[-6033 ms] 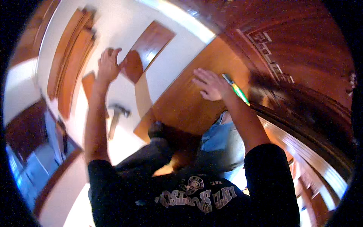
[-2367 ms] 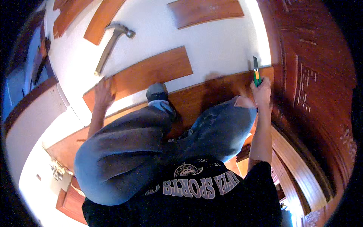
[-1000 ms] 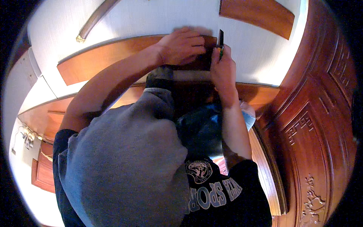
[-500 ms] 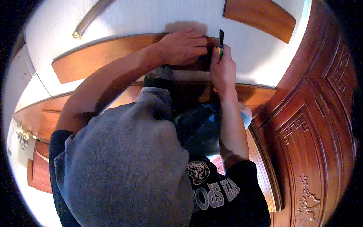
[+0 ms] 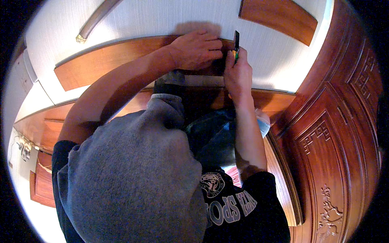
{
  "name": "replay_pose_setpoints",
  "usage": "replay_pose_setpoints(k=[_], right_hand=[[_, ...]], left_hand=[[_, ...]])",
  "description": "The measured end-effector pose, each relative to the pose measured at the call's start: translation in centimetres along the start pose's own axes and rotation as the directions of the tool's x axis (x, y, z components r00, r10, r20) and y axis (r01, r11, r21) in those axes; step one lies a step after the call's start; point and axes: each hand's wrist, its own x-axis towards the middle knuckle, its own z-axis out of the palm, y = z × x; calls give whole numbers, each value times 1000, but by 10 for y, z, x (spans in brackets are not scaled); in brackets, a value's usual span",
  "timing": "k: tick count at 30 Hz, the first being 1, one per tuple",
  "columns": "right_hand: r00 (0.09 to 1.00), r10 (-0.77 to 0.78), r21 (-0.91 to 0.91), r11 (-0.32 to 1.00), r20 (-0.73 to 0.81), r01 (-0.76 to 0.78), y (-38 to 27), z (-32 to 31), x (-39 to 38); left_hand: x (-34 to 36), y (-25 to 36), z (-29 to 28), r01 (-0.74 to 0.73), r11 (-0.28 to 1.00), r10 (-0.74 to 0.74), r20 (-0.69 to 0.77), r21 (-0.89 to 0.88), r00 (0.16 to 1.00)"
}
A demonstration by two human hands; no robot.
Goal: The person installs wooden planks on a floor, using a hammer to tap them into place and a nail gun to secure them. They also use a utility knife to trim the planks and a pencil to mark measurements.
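The head camera shows us the left hand (image 5: 198, 50) laid over the right end of a brown plank (image 5: 109, 56), back up and fingers bent; whether it merely presses or also grips an edge, we cannot tell, since its underside is hidden. Our right hand (image 5: 239, 75) is wrapped round a green-and-yellow cutter (image 5: 236, 45), its dark blade pointing to the far side, just beside that same end; whether blade and wood touch, we cannot make out.

Some two seconds ago the left hand was by the plank's left end and the cutter was away to the right, near the carved panel (image 5: 308, 154); both hands have since met at the right end, and over the last half second they have hardly shifted; we judge that the work has settled there, the left hand steadying, the right hand minding the tool.

The plank lies left to right on the pale floor (image 5: 162, 18), a dark-clad foot (image 5: 170, 79) at its near edge; at far left we see a wooden handle (image 5: 96, 21); at far right, well apart, lies a second plank (image 5: 279, 20).
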Motion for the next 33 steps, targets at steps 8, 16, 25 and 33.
replay_pose_setpoints(k=[8, 16, 25, 33], right_hand=[[1000, -10, 39, 999, -18, 11, -2, 1, -1], [998, -44, 42, 998, -42, 46, 0, 2, -1], [1000, 5, 26, 1000, -24, -4, -3, 2, -1], [1000, -10, 11, 1000, -24, 11, -5, 2, -1]], left_hand=[[0, 1, -2, 14, 1000, -14, 28, -9, 999], [2, 1, -3, 1, 1000, -1, 15, -6, 1000], [1, 0, -2, -6, 1000, 6, 22, 1, 1000], [-1, 1, 2, -3, 1000, 4, -31, 23, 1000]])
